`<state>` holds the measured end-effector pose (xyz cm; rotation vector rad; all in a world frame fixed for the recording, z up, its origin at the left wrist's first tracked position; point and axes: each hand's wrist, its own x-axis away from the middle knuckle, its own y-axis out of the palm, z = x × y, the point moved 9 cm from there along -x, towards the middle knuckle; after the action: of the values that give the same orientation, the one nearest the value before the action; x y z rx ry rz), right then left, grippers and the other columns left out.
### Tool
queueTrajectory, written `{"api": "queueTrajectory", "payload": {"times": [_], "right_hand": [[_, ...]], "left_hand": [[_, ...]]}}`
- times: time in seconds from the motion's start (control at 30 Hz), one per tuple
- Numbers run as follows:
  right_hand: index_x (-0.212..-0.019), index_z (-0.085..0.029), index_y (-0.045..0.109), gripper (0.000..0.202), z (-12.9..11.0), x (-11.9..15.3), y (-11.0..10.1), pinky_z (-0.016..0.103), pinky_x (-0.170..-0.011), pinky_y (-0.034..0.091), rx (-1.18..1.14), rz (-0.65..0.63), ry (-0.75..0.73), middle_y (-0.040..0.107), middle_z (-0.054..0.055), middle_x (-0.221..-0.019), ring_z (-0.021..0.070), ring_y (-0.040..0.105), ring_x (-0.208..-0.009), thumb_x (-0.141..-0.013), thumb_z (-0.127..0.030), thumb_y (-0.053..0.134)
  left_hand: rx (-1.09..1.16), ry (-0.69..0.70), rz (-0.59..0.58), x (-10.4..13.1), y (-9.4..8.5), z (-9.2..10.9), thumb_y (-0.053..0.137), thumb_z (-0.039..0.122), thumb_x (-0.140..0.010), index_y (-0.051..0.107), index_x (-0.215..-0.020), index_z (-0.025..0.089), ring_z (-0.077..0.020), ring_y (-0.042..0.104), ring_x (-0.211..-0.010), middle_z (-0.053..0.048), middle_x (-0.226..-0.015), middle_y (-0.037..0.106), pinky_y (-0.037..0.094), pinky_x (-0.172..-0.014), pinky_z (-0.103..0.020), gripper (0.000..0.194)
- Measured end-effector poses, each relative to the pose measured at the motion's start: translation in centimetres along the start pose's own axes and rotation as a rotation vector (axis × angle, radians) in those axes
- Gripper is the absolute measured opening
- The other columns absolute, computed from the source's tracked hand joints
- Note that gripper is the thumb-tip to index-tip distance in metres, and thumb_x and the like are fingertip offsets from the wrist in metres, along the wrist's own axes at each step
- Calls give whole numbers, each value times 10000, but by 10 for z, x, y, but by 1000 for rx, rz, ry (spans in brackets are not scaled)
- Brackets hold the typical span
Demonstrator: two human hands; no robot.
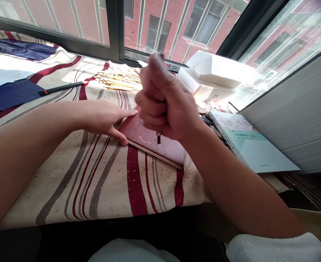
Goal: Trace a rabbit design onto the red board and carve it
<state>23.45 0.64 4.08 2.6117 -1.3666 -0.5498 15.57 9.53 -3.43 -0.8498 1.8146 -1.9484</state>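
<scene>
My right hand (pixel 165 98) is raised over a pink board (pixel 165 149), in a fist around a slim upright tool (pixel 158 137). Only the tool's dark lower tip and a bit of metal show below the fist; its upper end is blurred by the thumb. Thin dark drawn lines and a short pale curved mark are on the board's face. My left hand (pixel 102 118) grips the board's left end, with the thumb on the near edge and the forefinger on the far edge. Small crumbs and shavings lie on the striped cloth (pixel 108 196) around the board.
A bundle of thin wooden sticks (pixel 119 77) lies by the window. Behind my right hand stands an open white box (pixel 217 80). A pale book (pixel 255 145) is at the right, and a black pen-like stick (pixel 63 88) and dark blue sheets (pixel 12 92) are at the left.
</scene>
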Motion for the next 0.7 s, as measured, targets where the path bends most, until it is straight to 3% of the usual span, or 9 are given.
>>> {"api": "queueTrajectory", "payload": {"times": [0.1,0.23,0.4,0.7], "right_hand": [[-674,-235,319,612,-9,0,-20,201,-391,134,101,182,-15,223,-114,-564,36,130,-439,-1053,-550,682],[-662,-247,318,641,10,-5,-36,224,-395,186,185,340,-10,266,-107,-569,47,191,-443,-1017,-653,665],[-659,-248,327,635,29,-9,-37,235,-425,228,212,382,27,285,-113,-541,53,233,-455,-994,-604,732],[-730,-266,349,590,21,-8,-45,277,-479,242,354,502,-16,391,-72,-615,104,352,-552,-970,-633,743]], "left_hand": [[-50,-36,-103,4,3,4,711,828,-852,654,-1413,142,-259,669,-863,-111,-1001,797,417,-762,-287,888],[-81,-44,-120,6,1,9,753,752,-883,613,-1454,159,-236,666,-841,-92,-1040,805,372,-722,-264,835],[-66,-16,-120,5,4,10,768,683,-910,631,-1436,171,-208,642,-744,-52,-938,798,347,-676,-255,747],[-67,-10,-88,5,0,13,762,705,-906,587,-1465,187,-179,575,-622,15,-765,699,318,-646,-263,782]]}}
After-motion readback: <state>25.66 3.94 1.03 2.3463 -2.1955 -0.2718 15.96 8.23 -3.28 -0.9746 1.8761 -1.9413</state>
